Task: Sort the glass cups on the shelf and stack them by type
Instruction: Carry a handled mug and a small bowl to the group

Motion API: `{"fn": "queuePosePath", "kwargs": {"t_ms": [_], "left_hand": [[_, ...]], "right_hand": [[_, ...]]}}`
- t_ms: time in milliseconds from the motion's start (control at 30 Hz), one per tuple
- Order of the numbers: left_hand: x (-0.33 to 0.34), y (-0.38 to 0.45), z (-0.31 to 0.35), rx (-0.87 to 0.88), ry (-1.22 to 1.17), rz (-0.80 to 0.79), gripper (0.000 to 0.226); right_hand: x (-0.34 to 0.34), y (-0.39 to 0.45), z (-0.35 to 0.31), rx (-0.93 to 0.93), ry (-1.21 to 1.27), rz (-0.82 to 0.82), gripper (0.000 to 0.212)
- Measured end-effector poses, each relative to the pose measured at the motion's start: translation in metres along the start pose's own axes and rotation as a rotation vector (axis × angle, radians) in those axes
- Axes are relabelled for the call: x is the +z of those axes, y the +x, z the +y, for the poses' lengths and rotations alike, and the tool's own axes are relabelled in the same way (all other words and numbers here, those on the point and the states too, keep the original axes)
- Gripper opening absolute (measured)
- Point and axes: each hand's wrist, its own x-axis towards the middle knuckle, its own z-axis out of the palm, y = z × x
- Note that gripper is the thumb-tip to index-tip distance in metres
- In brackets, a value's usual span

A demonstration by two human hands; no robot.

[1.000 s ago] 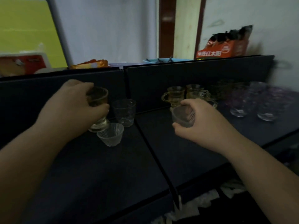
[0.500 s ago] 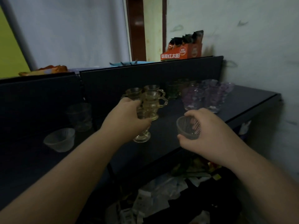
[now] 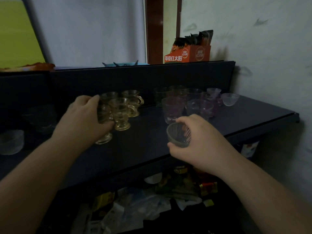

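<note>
My left hand (image 3: pixel 84 119) grips an amber footed glass cup (image 3: pixel 103 125), whose foot is at or just above the dark shelf (image 3: pixel 152 144), right beside a group of matching amber handled cups (image 3: pixel 122 112). My right hand (image 3: pixel 199 141) holds a small ribbed clear cup (image 3: pixel 178 135), tilted, above the shelf's front part. Behind it stand several purple-tinted glasses (image 3: pixel 199 107) and darker tumblers (image 3: pixel 160 97). A small clear ribbed cup (image 3: pixel 230 99) sits at the far right of the shelf.
At the left edge a clear ribbed bowl-shaped cup (image 3: pixel 11 141) and a dim tumbler (image 3: pixel 40 119) stand on the neighbouring shelf section. An orange snack box (image 3: pixel 188 54) sits on the top ledge. Packets and litter (image 3: pixel 143 205) lie below the shelf. A wall closes the right side.
The view has turned further right. My left hand has carried the amber footed cup up against the other amber cups. My right hand still holds the ribbed cup, now lower and nearer the shelf front.
</note>
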Motion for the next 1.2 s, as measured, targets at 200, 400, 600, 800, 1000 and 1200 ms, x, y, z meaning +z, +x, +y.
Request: {"fn": "queuePosePath", "kwargs": {"t_ms": [200,400,600,800,1000,1200], "left_hand": [[0.007,-0.024,0.106,0.175,0.027,0.039,0.081],[0.047,-0.028,0.213,0.397,-0.142,-0.064,0.086],[0.084,-0.008,0.295,0.608,-0.29,0.001,0.08],[0.13,0.034,0.351,0.596,-0.419,-0.062,0.071],[0.154,0.071,0.381,0.55,-0.37,-0.043,0.071],[0.165,0.095,0.397,0.507,-0.309,-0.03,0.078]], "right_hand": [[-0.034,-0.002,0.06,0.01,0.012,-0.009,0.059],[-0.077,-0.008,0.129,0.141,-0.019,0.048,0.051],[-0.121,-0.007,0.209,0.257,-0.164,0.153,0.067],[-0.151,0.005,0.275,0.37,-0.223,0.194,0.067],[-0.156,0.053,0.334,0.323,-0.193,0.177,0.034],[-0.147,0.136,0.388,0.23,-0.168,0.062,0.045]]}}
